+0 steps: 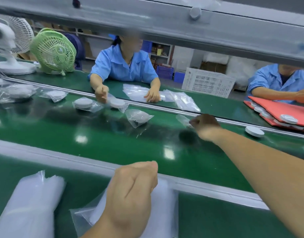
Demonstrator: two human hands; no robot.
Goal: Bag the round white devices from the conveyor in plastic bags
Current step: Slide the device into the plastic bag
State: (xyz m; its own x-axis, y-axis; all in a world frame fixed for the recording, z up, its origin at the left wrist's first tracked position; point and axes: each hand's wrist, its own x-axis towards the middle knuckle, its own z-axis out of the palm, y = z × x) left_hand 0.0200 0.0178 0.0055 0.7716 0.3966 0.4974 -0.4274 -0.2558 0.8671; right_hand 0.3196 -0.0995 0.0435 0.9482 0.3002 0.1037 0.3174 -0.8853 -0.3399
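Where the conveyor point(113, 143) crosses the head view: right hand point(205, 126) at the far edge, fingers curled on a clear bag point(183, 119). Left hand point(132, 191) is curled over the bag stack point(27, 203) on the near counter point(216, 220); whether it grips is unclear. A bare white device point(254, 131) lies to the right, bagged devices point(139, 117) to the left.

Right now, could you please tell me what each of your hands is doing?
Left hand: fingers curled over the bag pile; grip cannot be told.
Right hand: pinches a clear bag.
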